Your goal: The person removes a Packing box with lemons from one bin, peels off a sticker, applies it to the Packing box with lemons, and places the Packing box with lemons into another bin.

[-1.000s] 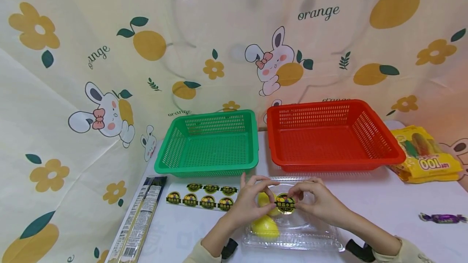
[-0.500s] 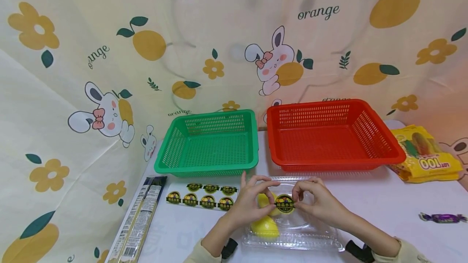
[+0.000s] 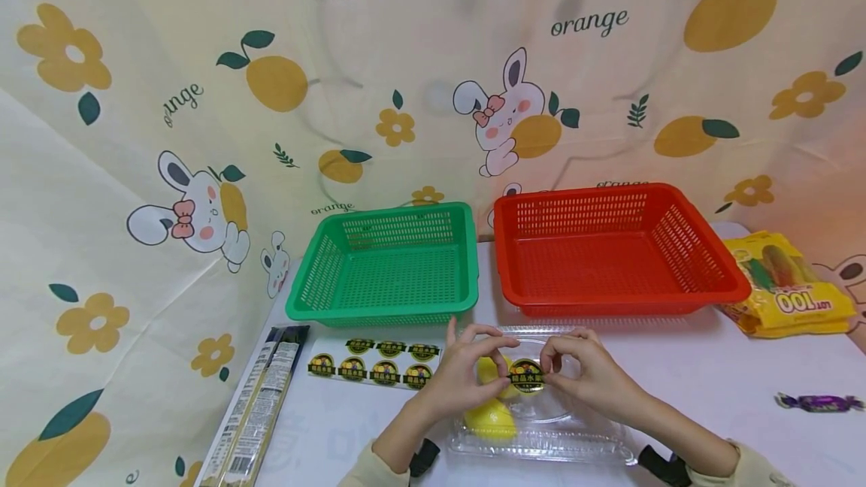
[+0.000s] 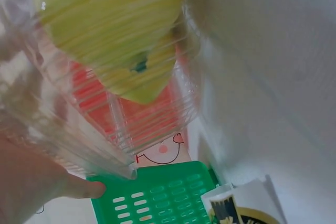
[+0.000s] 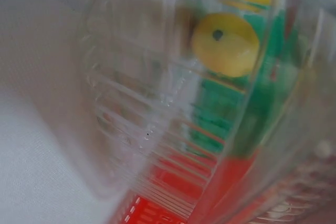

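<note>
A round black-and-gold sticker (image 3: pixel 525 376) is held over the lid of a clear plastic clamshell box (image 3: pixel 541 448). My left hand (image 3: pixel 460 373) pinches its left edge between thumb and forefinger. From the other side my right hand (image 3: pixel 590 373) pinches the right edge. Whether the sticker touches the lid I cannot tell. Inside the box, at its left, lie yellow lemons (image 3: pixel 490 419), partly covered by the left hand. The left wrist view shows one lemon (image 4: pixel 115 30) close up through the ribbed plastic; the right wrist view shows another lemon (image 5: pixel 226 45).
A sheet of matching stickers (image 3: pixel 372 364) lies left of the box. Behind stand a green basket (image 3: pixel 382 314) and a red basket (image 3: pixel 622 305). Long packets (image 3: pixel 257 408) lie at left; a yellow snack bag (image 3: pixel 788 288) and a purple-wrapped candy (image 3: pixel 820 403) lie at right.
The right fingertips have shifted slightly to the right, uncovering more of the sticker's right side. Otherwise hands, box and baskets stay in place.
</note>
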{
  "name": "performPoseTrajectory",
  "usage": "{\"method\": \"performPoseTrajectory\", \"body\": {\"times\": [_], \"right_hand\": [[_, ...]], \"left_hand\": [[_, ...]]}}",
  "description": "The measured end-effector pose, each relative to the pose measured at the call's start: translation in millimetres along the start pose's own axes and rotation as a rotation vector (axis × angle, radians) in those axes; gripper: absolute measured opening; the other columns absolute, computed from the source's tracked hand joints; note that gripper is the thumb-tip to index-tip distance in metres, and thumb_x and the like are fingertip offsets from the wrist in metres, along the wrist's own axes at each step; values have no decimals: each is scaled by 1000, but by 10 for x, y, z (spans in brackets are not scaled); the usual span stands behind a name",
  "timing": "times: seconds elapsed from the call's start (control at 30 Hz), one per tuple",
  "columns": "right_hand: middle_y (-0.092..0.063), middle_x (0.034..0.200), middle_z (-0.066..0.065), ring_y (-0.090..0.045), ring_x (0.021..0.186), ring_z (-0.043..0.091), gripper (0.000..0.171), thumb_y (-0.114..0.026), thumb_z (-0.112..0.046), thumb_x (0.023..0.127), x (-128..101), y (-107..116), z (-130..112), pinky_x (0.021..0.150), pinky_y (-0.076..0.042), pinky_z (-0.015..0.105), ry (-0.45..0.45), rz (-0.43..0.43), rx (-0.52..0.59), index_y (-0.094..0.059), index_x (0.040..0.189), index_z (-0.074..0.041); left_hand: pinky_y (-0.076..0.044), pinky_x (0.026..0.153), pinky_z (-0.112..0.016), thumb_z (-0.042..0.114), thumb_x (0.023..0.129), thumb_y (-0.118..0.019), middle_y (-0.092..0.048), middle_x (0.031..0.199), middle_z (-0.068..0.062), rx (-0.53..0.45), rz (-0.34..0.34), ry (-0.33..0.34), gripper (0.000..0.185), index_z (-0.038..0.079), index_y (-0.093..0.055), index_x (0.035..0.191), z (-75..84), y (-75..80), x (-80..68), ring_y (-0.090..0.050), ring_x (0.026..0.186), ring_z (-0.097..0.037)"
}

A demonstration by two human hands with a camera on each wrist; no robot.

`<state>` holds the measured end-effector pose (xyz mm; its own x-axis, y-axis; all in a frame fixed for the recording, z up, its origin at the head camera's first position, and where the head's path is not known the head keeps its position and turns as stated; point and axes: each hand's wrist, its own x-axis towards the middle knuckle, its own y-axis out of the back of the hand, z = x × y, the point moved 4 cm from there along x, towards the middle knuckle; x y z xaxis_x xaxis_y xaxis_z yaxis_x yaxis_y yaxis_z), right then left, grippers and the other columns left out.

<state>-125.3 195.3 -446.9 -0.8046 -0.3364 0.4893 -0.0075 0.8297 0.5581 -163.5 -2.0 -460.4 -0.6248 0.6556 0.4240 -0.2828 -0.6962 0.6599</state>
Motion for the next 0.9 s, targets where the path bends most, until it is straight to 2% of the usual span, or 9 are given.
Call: {"method": "performPoseTrajectory", "body": {"times": [0.2, 0.33, 0.43, 0.63, 0.73, 0.9], "right_hand": [[-56, 75, -22, -52, 75, 5, 49, -83, 12, 62, -8, -5, 25, 82, -22, 30, 17, 2, -30, -59, 80, -26], [-58, 78, -20, -52, 76, 6, 50, -83, 12, 59, -13, -14, 19, 83, -23, 30, 87, 17, -65, -60, 84, -24], [-61, 82, -18, -52, 78, 5, 52, -86, 9, 57, -20, -21, 5, 84, -24, 29, 128, 25, -98, -63, 93, -22], [-61, 85, -20, -49, 85, 7, 63, -89, 5, 57, -39, -28, -19, 85, -26, 30, 106, 13, -156, -66, 111, -20], [-60, 87, -21, -48, 88, 8, 65, -90, 3, 58, -53, -31, -25, 83, -27, 30, 88, 7, -168, -66, 114, -21], [-60, 88, -20, -48, 89, 9, 63, -89, 1, 59, -57, -30, -30, 83, -27, 29, 102, 12, -170, -67, 114, -19]], "left_hand": [[-4, 106, -78, 12, 79, -80, -65, 76, 12, 41, 1, -4, 38, 11, -71, 115, 22, -3, 13, -51, 121, -15], [-2, 107, -77, 18, 79, -84, -64, 74, 11, 54, -5, 18, 38, 8, -72, 114, 40, -15, 20, -51, 121, -16], [-1, 108, -76, 23, 77, -87, -63, 73, 11, 81, -8, 36, 41, 9, -73, 113, 59, -28, 25, -51, 121, -17], [-14, 109, -73, 41, 76, -86, -55, 75, 15, 264, -13, 44, 48, 18, -71, 116, 92, -69, 36, -50, 113, -11], [-22, 110, -66, 48, 76, -83, -55, 89, 12, 335, -7, 72, 53, 21, -70, 120, 91, -84, 39, -46, 112, -10], [-26, 111, -56, 48, 77, -82, -49, 130, 1, 319, -3, 176, 61, 21, -65, 129, 60, -88, 33, -39, 129, -21]]}}
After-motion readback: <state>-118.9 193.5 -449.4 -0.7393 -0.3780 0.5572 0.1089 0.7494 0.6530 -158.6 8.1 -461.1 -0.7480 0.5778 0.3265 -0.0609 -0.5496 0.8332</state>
